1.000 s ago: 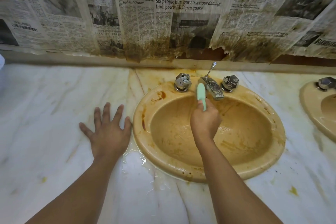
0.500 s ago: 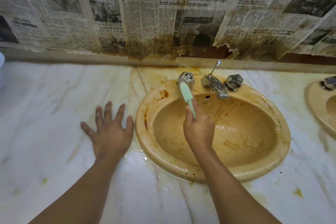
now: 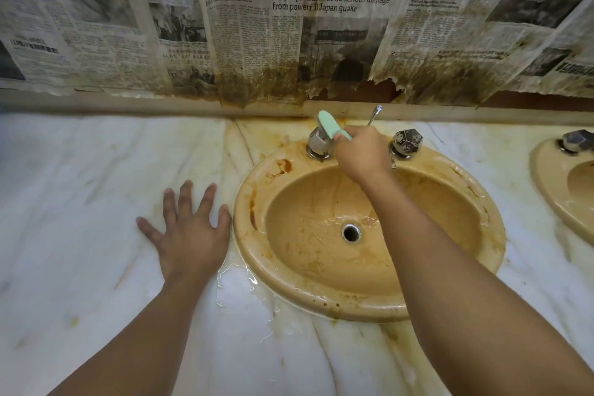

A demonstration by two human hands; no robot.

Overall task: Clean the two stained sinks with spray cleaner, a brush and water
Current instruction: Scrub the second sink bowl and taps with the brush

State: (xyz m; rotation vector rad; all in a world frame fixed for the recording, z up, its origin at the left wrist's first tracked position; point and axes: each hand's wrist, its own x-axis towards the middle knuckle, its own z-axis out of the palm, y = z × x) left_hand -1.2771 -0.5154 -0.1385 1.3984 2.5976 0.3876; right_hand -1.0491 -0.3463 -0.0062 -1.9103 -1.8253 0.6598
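Hands at work over a stained basin: our right hand (image 3: 363,154) is curled around the handle of a mint-green brush (image 3: 329,127). The brush head is angled up and to the left, just over the left tap handle (image 3: 316,143). We see only the smooth back of the head, so we cannot tell whether its bristles touch the metal.

Our left hand (image 3: 189,231) lies flat on the marble countertop (image 3: 80,202) and holds nothing. Its fingers are straight and spread, with the thumb just beside the rim of the tan sink (image 3: 369,305). Brown streaks mark the left side of that rim and specks dot its near edge. The drain (image 3: 351,232) sits at the bottom of the wet bowl.

Our right hand and wrist hide the spout. Only the thin lift rod (image 3: 374,114) rises behind the knuckles, and the right tap handle (image 3: 406,143) shows just beside them. A puddle (image 3: 238,276) glints on the counter between the left wrist and the sink.

The right edge of the view cuts off the second sink (image 3: 553,190), leaving part of its rim and bowl and one far tap handle (image 3: 578,141). Stained, torn newspaper (image 3: 225,26) covers the wall behind. Two headlines near the middle are legible, and most of the other print is too blurred for us to read.
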